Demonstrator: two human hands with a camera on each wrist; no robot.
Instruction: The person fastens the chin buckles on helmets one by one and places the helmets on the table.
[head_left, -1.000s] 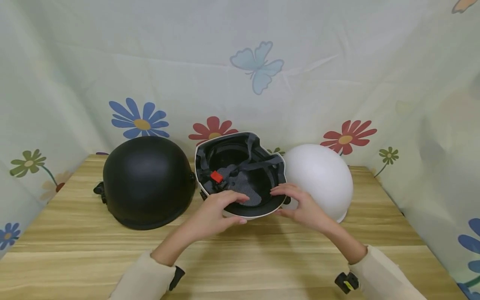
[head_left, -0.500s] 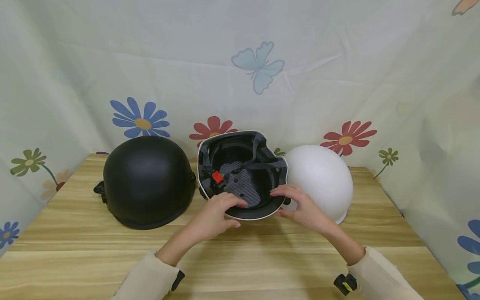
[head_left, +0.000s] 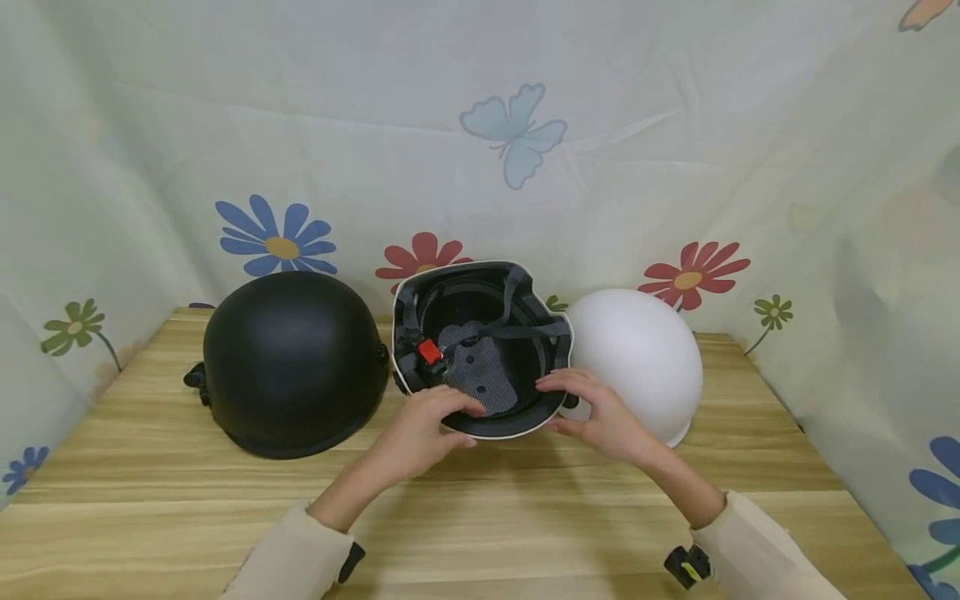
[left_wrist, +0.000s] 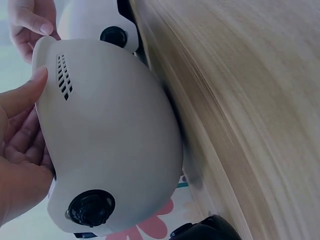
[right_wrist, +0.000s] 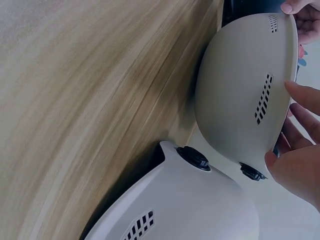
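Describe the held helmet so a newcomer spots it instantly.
At the wooden table, look between the black helmet and white helmet. The middle helmet there has its opening towards the head camera. Unlike its neighbours, it shows dark lining and a red buckle.

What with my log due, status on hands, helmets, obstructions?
Left hand, right hand gripping rim. Upturned white helmet, liner showing. Close alongside: black helmet left, dome-up white helmet right.

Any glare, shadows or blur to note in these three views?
Head view: soft shadows on the table, faint sheen on the black helmet; left wrist: darker shadow beside the upturned helmet; right wrist: similar shadow there, no heavy blur.
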